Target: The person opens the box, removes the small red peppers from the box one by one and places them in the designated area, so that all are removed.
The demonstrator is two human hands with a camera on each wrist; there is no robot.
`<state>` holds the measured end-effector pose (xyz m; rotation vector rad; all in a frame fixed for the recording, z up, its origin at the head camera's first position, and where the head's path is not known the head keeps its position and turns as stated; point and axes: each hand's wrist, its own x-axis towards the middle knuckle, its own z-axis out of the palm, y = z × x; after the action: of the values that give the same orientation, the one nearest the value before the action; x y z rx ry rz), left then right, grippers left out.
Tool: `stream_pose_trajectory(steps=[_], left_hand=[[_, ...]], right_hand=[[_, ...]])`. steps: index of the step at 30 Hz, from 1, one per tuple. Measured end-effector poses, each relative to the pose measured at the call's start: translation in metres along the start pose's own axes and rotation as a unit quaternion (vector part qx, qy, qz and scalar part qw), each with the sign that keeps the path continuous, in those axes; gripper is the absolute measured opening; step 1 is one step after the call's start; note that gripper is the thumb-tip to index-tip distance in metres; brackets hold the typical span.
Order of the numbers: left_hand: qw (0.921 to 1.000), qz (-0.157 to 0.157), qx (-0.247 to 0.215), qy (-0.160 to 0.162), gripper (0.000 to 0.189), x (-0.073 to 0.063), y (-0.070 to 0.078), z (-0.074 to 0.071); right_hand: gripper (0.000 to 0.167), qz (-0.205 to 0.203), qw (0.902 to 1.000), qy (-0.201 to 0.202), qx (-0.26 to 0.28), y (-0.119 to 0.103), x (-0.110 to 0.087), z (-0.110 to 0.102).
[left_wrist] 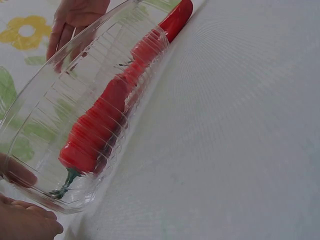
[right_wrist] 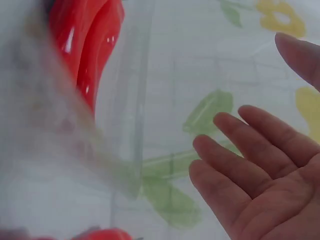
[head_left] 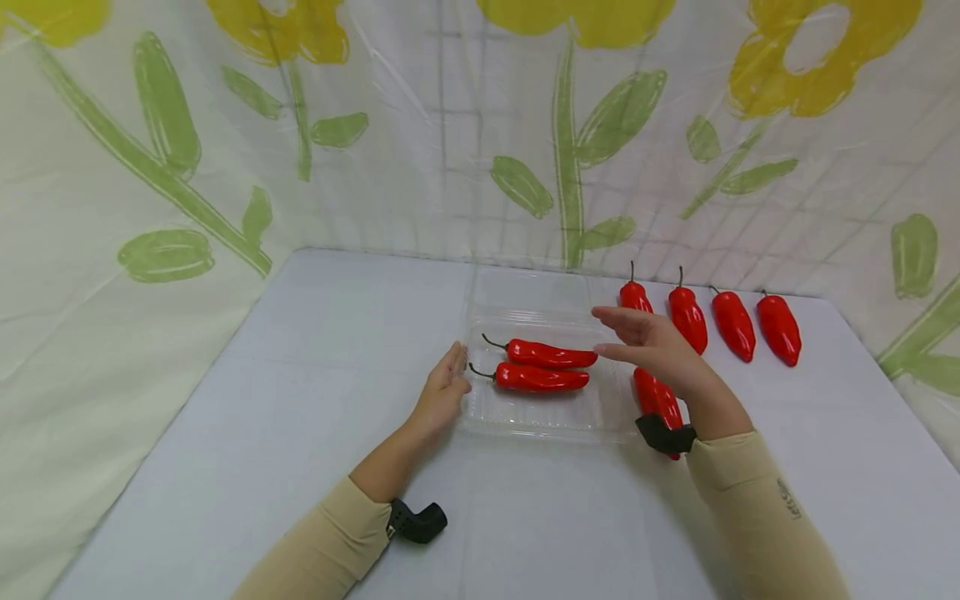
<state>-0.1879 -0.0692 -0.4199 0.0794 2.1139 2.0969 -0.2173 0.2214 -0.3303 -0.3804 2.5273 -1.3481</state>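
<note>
A clear plastic container point(head_left: 540, 417) with its lid point(head_left: 531, 290) folded back lies on the table. Inside it, two red chili peppers point(head_left: 542, 377) rest side by side, stems toward the left. My left hand point(head_left: 438, 396) grips the container's left edge; in the left wrist view, fingers and thumb of this hand point(left_wrist: 27, 220) lie on either side of the rim. Over the container's right side hovers my right hand point(head_left: 660, 350), fingers extended and apart from the thumb. The right wrist view shows this palm point(right_wrist: 270, 185) holding nothing.
Several more red peppers point(head_left: 733, 325) lie in a row at the back right, one partly behind my right hand. Another pepper point(head_left: 654, 396) lies under my right wrist, beside the container. A flower-printed curtain point(head_left: 405, 167) hangs behind the white table point(head_left: 330, 333).
</note>
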Motion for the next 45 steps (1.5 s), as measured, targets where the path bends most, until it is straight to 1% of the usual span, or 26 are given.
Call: stream_pose_trajectory(steps=[3,8,12,18,26,33,40,45], left_hand=[[1.0,-0.001,-0.004,-0.001,0.07,0.0,0.0,0.0],[1.0,-0.002,0.006,-0.001,0.069,0.0,0.0,-0.002],[1.0,-0.003,0.009,-0.003,0.069,0.001,0.001,-0.003],[1.0,-0.003,0.007,-0.001,0.07,0.0,0.002,-0.002],[1.0,0.001,0.004,-0.003,0.07,0.0,0.003,-0.001],[1.0,0.005,0.0,-0.007,0.07,0.0,0.001,0.0],[0.9999,0.012,0.002,-0.008,0.07,0.001,-0.001,-0.001],[0.9999,0.009,0.007,-0.008,0.069,0.001,-0.001,-0.001]], right_hand=[[0.064,0.003,0.9997,-0.026,-0.005,-0.004,0.01,0.008],[0.063,-0.005,0.9978,-0.064,-0.017,-0.01,0.026,0.022],[0.061,-0.002,0.9954,-0.095,-0.015,-0.014,0.037,0.032],[0.058,-0.004,0.993,-0.118,-0.012,-0.017,0.05,0.043],[0.048,0.008,0.9896,-0.141,-0.027,-0.016,0.058,0.052],[0.045,-0.002,0.9843,-0.174,-0.03,-0.011,0.064,0.06],[0.044,-0.01,0.9811,-0.189,-0.042,-0.01,0.065,0.062],[0.044,-0.002,0.9789,-0.194,-0.065,-0.011,0.063,0.066]])
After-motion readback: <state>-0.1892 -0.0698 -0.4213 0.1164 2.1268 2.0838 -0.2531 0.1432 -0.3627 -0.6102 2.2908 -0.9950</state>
